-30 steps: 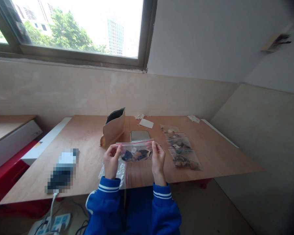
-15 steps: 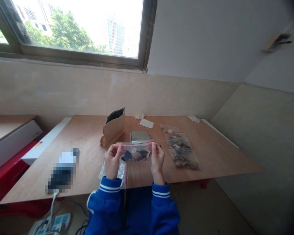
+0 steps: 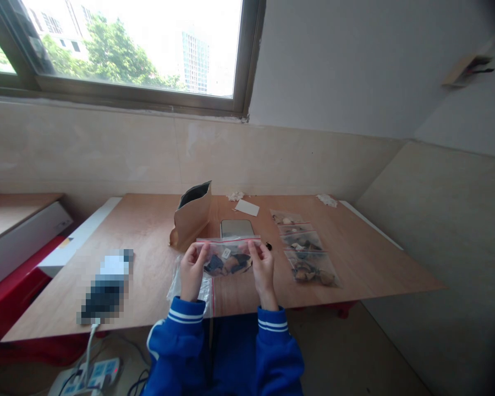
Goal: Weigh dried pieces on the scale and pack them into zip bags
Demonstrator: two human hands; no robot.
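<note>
Between my hands hangs a clear zip-lock bag [image 3: 229,262] with a red seal line along its top, dark and brown dried pieces and a small white packet inside. My left hand [image 3: 193,270] pinches its upper left corner. At the upper right, my right hand [image 3: 263,269] grips the bag between thumb and fingers. Just behind it lies a flat scale-like device [image 3: 236,228] with a pale top, partly hidden by the bag. An open brown paper pouch [image 3: 192,217] stands behind my left hand. Clear plastic bags [image 3: 174,289] lie partly under my left wrist.
Several filled zip-lock bags [image 3: 311,268] lie in an overlapping row on the right of the wooden table [image 3: 375,264]. A white card [image 3: 247,207] is at the back. A pixelated object [image 3: 105,286] with a white cable [image 3: 89,341] lies on the left.
My right hand has shifted slightly inward along the bag's top edge. My left thumb has moved a little along it too. A small dark thing beside my right fingers shows more now.
</note>
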